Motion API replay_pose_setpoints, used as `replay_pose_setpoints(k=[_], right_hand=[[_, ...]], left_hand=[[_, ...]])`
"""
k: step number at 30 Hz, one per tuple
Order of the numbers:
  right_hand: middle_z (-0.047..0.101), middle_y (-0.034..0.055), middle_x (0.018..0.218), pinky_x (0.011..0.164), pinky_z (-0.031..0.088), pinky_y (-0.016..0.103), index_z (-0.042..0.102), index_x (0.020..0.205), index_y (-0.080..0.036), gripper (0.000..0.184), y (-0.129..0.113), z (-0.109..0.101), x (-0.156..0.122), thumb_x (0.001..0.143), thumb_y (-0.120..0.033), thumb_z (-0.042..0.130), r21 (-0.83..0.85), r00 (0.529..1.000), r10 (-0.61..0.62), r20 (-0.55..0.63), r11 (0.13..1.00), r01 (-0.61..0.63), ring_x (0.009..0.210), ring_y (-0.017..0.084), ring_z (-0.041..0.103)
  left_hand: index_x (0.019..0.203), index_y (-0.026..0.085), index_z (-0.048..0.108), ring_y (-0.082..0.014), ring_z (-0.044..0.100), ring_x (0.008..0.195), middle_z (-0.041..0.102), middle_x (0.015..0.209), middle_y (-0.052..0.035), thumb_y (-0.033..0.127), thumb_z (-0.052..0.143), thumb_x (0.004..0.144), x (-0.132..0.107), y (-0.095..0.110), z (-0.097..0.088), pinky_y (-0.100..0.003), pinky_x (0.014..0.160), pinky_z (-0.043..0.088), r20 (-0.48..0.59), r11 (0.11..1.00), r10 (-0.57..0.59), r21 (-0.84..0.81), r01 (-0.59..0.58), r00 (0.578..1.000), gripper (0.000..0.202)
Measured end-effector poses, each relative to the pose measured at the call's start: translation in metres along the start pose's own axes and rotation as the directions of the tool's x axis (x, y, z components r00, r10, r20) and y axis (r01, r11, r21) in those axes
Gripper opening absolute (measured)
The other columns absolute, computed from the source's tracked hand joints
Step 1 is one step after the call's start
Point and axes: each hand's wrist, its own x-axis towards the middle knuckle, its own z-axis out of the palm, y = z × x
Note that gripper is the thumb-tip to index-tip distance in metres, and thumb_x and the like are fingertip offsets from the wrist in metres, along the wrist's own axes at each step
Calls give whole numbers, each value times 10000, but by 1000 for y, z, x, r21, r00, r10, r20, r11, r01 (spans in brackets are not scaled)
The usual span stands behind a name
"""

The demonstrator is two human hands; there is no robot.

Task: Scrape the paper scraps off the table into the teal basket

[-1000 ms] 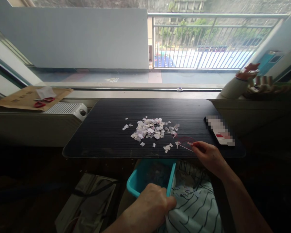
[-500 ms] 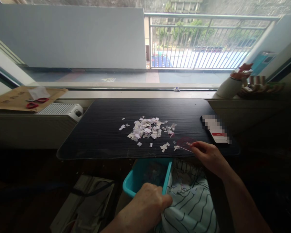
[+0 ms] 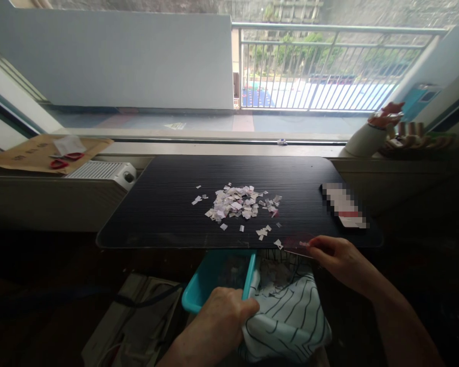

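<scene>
My left hand (image 3: 224, 316) is closed over the touching rims of a turquoise plastic bin (image 3: 195, 293) and a striped cloth-covered container (image 3: 290, 316), below the table's front edge. Small paper scraps (image 3: 273, 275) lie in the striped container; a blurred heap sits inside the bin. My right hand (image 3: 334, 255) pinches a thin, see-through pinkish plastic sheet (image 3: 296, 243) between thumb and fingers. The sheet is at the table's front edge, beside a few loose scraps (image 3: 278, 244). A pile of white paper scraps (image 3: 237, 204) is spread on the black table (image 3: 168, 204).
A phone-like flat object (image 3: 344, 206), partly pixelated, lies on the table's right side. Red-handled scissors (image 3: 63, 160) rest on a brown paper envelope (image 3: 23, 153) at left, near a white radiator (image 3: 103, 171). A white vase (image 3: 365, 137) stands on the right sill.
My left hand and both containers have shifted left under the table edge. My right hand has come down and slightly right with the plastic sheet. The scrap pile looks the same.
</scene>
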Motion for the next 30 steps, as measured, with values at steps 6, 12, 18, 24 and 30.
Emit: replay_pose_setpoints(k=[6,12,18,24,30], right_hand=[[669,22,677,533,385,234,702,838,-176,285,-19,27,32,835,-404,529,56,992,-70,-101,996,75,619,151,568],[674,14,683,577,397,235,708,781,-180,254,-19,33,34,819,-367,540,35,998,-63,-2,997,63,633,147,566],[653,13,653,537,370,236,709,819,-179,290,-16,24,31,828,-400,522,3,993,-48,-109,999,49,595,141,546],[658,5,650,537,373,233,701,769,-189,272,-11,25,25,827,-388,525,-24,997,-57,-60,998,56,592,137,548],[684,15,683,548,398,232,714,822,-187,286,-6,15,14,826,-412,537,2,996,-52,-79,999,52,619,149,585]], left_hand=[[783,196,579,-163,549,631,586,706,15,48,506,786,-6,-3,1,-261,540,283,-24,999,-34,-35,33,999,166],[808,209,586,-164,545,634,570,694,8,75,498,812,-15,-10,15,-256,541,297,-102,998,-67,-28,64,993,161],[789,207,582,-159,534,617,564,676,6,77,500,816,-13,-11,17,-259,532,277,-125,998,-66,-26,63,990,155],[790,212,574,-161,543,616,564,670,8,90,521,804,-13,-10,17,-269,530,251,-129,998,-60,-27,57,990,134],[799,213,581,-166,553,626,573,675,5,78,522,793,-11,-8,17,-267,535,253,-129,997,-73,-30,69,989,148]])
